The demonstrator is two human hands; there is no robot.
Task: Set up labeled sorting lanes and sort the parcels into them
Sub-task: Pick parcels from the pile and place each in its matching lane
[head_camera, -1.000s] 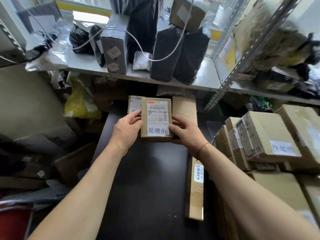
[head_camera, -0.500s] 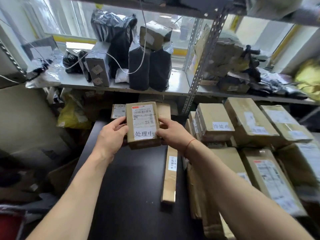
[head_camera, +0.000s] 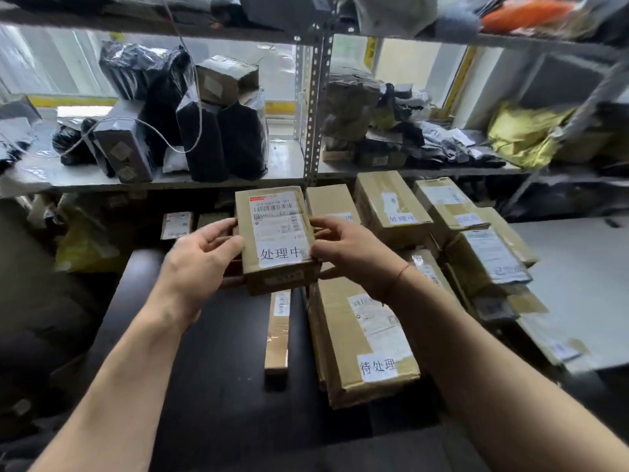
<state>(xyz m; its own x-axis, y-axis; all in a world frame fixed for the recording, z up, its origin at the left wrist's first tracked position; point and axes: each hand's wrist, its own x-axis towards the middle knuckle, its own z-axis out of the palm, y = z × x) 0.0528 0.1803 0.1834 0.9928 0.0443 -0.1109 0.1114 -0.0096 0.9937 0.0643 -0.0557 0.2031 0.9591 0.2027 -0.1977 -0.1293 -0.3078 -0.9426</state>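
Note:
A small cardboard parcel (head_camera: 277, 240) with a shipping label and a white handwritten tag reading 处理中 is held above the black tabletop (head_camera: 211, 369). My left hand (head_camera: 200, 257) grips its left edge and my right hand (head_camera: 347, 250) grips its right edge. Under it a long thin carton (head_camera: 277, 330) lies on the black surface. To the right, a large box tagged 待处理 (head_camera: 367, 338) and several more tagged boxes (head_camera: 391, 206) are stacked. A small labelled parcel (head_camera: 177, 224) stands at the back left.
A metal shelf (head_camera: 289, 161) above holds black bagged parcels (head_camera: 204, 137) and a grey box (head_camera: 124, 144), with a white cable looping over them. Its upright (head_camera: 315, 107) stands behind the held parcel. A yellow bag (head_camera: 85, 247) lies at left. A white table (head_camera: 585, 281) lies at right.
The view has swung right and up, showing more stacked boxes on the right. Both hands keep hold of the tagged parcel, which sits slightly higher over the black surface.

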